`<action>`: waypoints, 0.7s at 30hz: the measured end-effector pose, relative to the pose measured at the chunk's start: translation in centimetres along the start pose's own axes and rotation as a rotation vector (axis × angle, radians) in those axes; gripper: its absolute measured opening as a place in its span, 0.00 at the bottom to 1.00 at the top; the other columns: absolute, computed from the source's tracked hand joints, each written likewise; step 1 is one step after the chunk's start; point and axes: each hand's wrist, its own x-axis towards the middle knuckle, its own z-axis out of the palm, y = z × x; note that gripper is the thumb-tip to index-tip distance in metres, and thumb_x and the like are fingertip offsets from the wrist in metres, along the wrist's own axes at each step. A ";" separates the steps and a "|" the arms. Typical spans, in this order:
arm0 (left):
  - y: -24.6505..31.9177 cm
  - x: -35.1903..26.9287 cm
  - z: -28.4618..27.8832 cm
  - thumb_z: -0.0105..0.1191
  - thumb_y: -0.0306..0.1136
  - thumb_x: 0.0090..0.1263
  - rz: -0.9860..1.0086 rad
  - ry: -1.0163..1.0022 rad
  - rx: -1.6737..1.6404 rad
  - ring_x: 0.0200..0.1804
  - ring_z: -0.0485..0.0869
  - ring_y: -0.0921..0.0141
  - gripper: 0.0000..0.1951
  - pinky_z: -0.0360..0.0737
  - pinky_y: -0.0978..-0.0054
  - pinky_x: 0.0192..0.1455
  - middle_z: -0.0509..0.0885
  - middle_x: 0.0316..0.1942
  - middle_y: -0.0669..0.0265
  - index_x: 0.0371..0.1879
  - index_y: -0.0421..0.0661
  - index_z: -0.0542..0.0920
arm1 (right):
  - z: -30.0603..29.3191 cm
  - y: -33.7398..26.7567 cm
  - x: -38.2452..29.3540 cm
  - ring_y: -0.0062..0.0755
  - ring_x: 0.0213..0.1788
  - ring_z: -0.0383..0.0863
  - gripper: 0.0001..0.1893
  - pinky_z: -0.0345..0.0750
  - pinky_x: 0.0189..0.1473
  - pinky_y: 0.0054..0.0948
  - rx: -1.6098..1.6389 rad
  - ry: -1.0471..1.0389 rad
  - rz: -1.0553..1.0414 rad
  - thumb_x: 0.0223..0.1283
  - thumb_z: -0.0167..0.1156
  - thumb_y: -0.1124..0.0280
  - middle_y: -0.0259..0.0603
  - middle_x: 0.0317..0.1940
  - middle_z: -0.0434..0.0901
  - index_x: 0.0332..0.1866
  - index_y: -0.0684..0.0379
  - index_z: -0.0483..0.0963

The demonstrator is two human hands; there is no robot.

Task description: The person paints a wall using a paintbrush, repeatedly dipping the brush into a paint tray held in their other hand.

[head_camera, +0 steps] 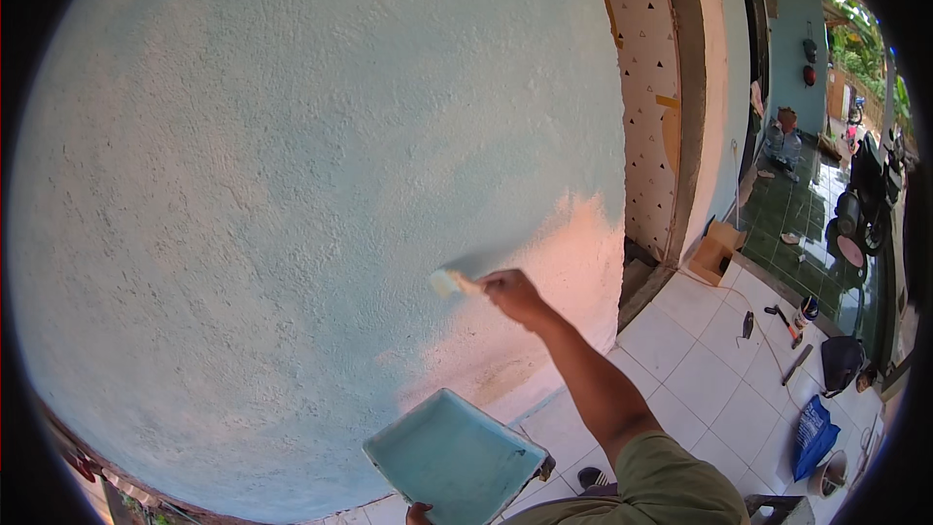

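My right hand (512, 297) grips the handle of a paintbrush (453, 283), whose bristles are against or very near the rough plastered wall (306, 182). Light blue paint covers most of that wall; a pinkish area (576, 255) shows at its lower right, beside and below my right hand. At the bottom of the view, my left hand (418, 513) holds the near edge of a paint tray (452, 452) coated in light blue. Only the fingers of my left hand show.
A doorway with a patterned door panel (641, 109) stands right of the wall. On the white tiles lie a hammer (786, 324), a blue bag (814, 437), a black bag (842, 363) and a bucket (827, 474). A cardboard box (716, 251) sits by the doorway; a motorcycle (866, 193) stands beyond.
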 end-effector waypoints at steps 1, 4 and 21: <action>0.2 -0.1 0.4 0.51 0.42 0.65 0.003 0.028 -0.002 0.58 0.79 0.50 0.25 0.78 0.52 0.61 0.80 0.54 0.47 0.55 0.36 0.75 | -2.6 -1.2 1.2 0.23 0.27 0.76 0.13 0.73 0.29 0.28 -0.038 0.061 -0.084 0.67 0.62 0.71 0.37 0.28 0.82 0.51 0.65 0.85; -2.8 4.1 -4.5 0.52 0.40 0.62 -0.047 -0.087 -0.158 0.60 0.78 0.49 0.27 0.78 0.50 0.62 0.80 0.55 0.47 0.58 0.35 0.74 | -7.2 -6.7 2.7 0.20 0.25 0.72 0.13 0.68 0.26 0.27 -0.045 0.415 -0.235 0.69 0.59 0.74 0.35 0.26 0.79 0.53 0.67 0.84; -6.9 1.2 2.3 0.51 0.36 0.59 -0.156 0.027 -0.238 0.63 0.75 0.44 0.35 0.74 0.44 0.66 0.77 0.61 0.43 0.68 0.33 0.68 | 1.8 1.4 -3.1 0.59 0.43 0.87 0.16 0.83 0.50 0.53 -0.837 -0.228 -0.110 0.67 0.56 0.66 0.61 0.38 0.87 0.50 0.64 0.84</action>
